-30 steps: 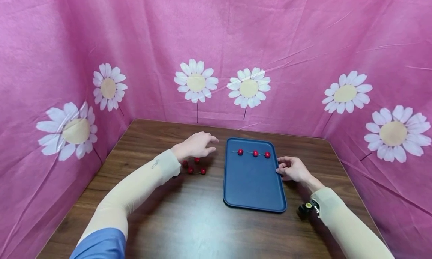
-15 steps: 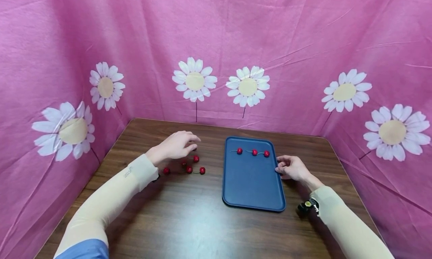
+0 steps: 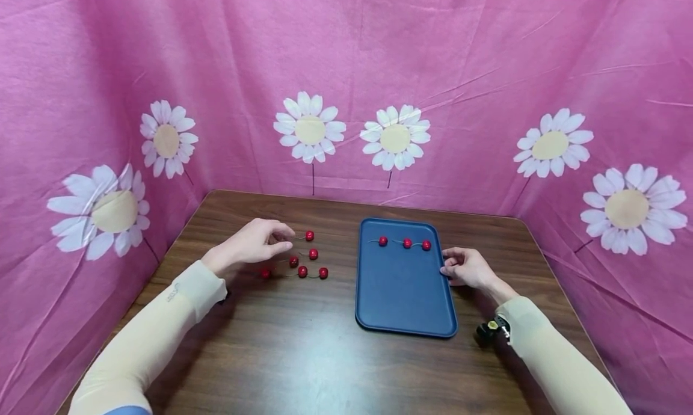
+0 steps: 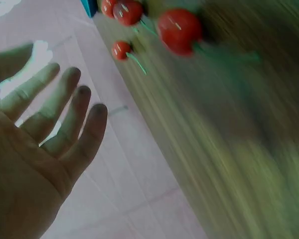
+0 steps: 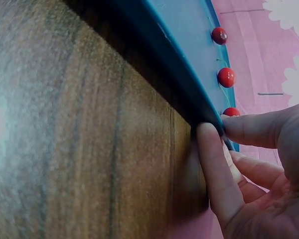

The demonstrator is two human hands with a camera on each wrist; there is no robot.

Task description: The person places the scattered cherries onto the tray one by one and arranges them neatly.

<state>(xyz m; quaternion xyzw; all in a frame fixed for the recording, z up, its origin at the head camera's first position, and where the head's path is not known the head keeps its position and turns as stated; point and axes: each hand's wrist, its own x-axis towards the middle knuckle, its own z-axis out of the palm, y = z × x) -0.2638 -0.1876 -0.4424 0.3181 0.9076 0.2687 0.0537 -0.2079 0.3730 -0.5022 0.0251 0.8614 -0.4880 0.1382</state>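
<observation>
The curtain (image 3: 460,48) stands beyond both hands' fingertips, behind the table (image 3: 260,355), which lies under them. The tray (image 3: 406,298) rests on the table between the two sets of fingers: its near-right rim is at the right fingertips, while its left rim is well apart from the left ones.

The right hand (image 3: 472,269) pinches the tray's right edge, thumb and forefinger close together on the rim. The left hand (image 3: 251,242) has its fingers loosely parted, bent a little, with nothing seen in them; whether a fingertip brushes the nearest stem, I cannot tell.

Of the cherries, three look done: the row (image 3: 407,243) sits on the tray, toward its far end, its rightmost cherry (image 3: 426,245) just inside the rim from the right fingers. Six lie on the table about the left fingers and seem to be what is left. One (image 3: 309,236) is just beyond the fingertips, a second (image 3: 313,254) a little nearer the person. Three more, (image 3: 293,261) among them, gather on the person's side of the fingers, and the last (image 3: 266,273) lies below the palm. By count, I judge the work about a third along, with most of the tray's surface on the near side of the row bare.
</observation>
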